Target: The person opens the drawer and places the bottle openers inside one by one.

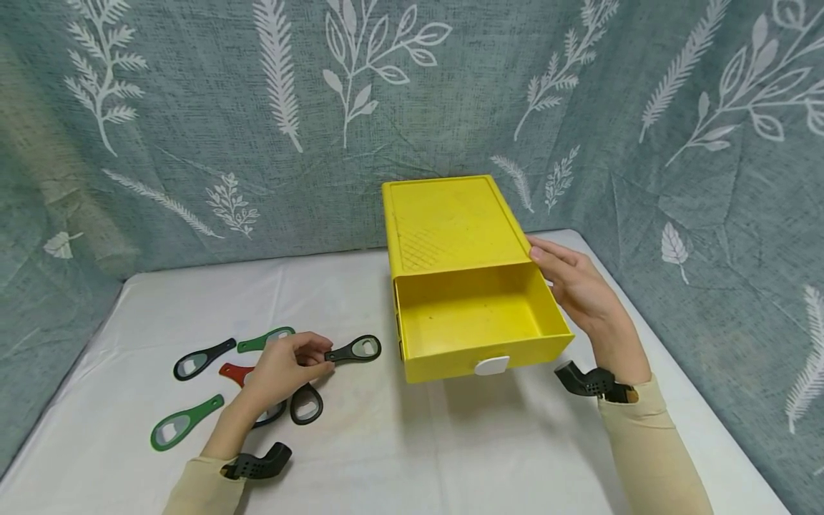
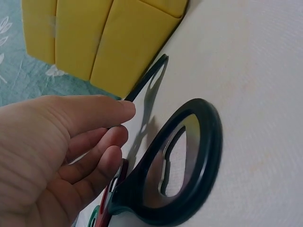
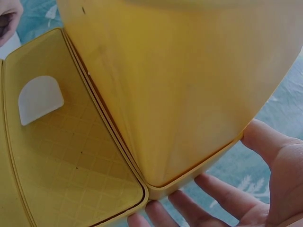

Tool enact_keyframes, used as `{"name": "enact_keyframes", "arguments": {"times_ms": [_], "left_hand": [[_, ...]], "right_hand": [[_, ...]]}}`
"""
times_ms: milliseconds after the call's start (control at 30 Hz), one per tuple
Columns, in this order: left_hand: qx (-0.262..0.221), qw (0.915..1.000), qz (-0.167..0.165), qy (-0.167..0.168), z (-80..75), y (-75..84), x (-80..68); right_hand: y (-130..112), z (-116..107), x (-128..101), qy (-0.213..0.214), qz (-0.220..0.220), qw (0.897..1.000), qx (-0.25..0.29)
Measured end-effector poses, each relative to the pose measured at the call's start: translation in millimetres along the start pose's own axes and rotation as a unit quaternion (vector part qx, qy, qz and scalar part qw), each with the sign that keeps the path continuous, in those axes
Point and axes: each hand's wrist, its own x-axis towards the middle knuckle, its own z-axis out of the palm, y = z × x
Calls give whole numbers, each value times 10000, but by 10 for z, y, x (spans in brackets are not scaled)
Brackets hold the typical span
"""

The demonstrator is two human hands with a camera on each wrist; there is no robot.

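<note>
My left hand (image 1: 283,370) pinches the handle of a black bottle opener (image 1: 362,348) between thumb and fingers. In the left wrist view this opener (image 2: 150,75) appears edge-on, slanted above the white cloth. A second black bottle opener (image 2: 212,151) lies close under the hand. To the right stands a yellow drawer unit (image 1: 457,222), its top drawer (image 1: 489,366) pulled out, with nothing visible inside. My right hand (image 1: 582,286) rests against the unit's right side. The right wrist view shows its spread fingers (image 3: 189,208) touching the unit's edge.
Other bottle openers lie around my left hand: green (image 1: 187,422), black (image 1: 204,360), red (image 1: 237,373) and another green one (image 1: 264,340); some are partly covered by the hand. A lower drawer with a white handle (image 3: 40,99) is closed. Patterned curtains (image 1: 290,107) surround the white-covered table (image 1: 360,458).
</note>
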Motion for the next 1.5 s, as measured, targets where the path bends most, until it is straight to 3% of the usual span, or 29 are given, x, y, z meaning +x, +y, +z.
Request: {"name": "enact_keyframes", "arguments": {"times_ms": [200,633,1100,1500], "left_hand": [[-25,9999,4,141,1,7,-2],[-691,9959,-203,540,-83,56,-49],[-785,9936,-341,741,-189,77,-45],[-600,9897,-514,1198,-330,211,-86]], "right_hand": [[4,3,3,41,-6,10000,-43],[6,10,17,76,27,9999,-95],[-2,6,18,62,15,9999,-110],[-5,12,8,62,34,9999,-92]]}}
